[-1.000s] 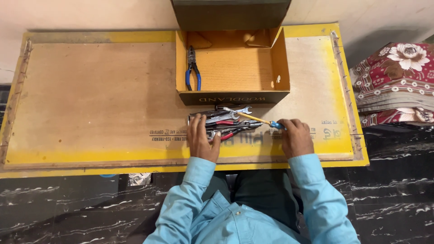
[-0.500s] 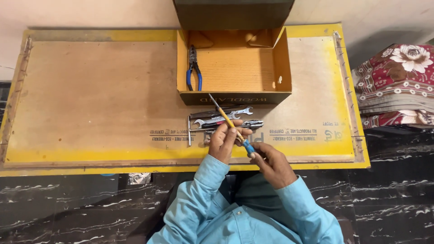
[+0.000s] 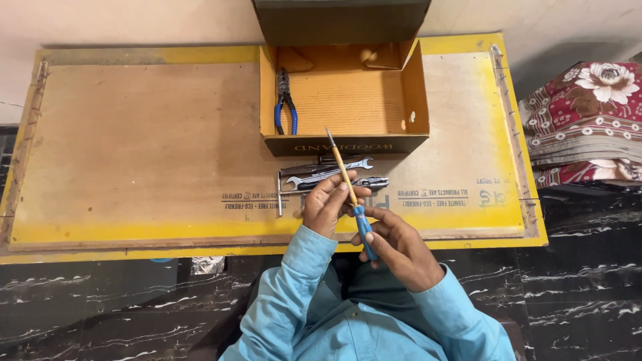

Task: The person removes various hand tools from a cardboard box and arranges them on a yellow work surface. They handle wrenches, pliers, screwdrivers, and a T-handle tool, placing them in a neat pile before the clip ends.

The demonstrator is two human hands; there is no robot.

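The right hand was closed around the blue handle of a screwdriver, fingers wrapped over the grip just below the near edge of the counter. The left hand was pinched on the yellowish shaft of the same tool, a little above the handle, so both hands were clamped on the screwdriver and sat close together, the left slightly farther from the body. The shaft slanted up and to the left, its dark tip reaching over the front wall of the cardboard box.

Just beyond the left hand, a small heap of metal wrenches lay flat on the counter, touching one another and pressed close against the front of the box. A thin L-shaped hex key lay at the left edge of that heap.

The box stood open, tan inside, with its dark lid raised at the back. Within it, against the left wall, lay a pair of pliers with blue handles pointing toward the person; the remaining floor of the box showed only bare cardboard.

The counter was a brown board bordered in yellow. To the right of it, well apart from the tools, a stack of folded floral cloth in red and white rested beside the counter's edge. Light blue sleeves covered both arms, above a dark marbled floor.
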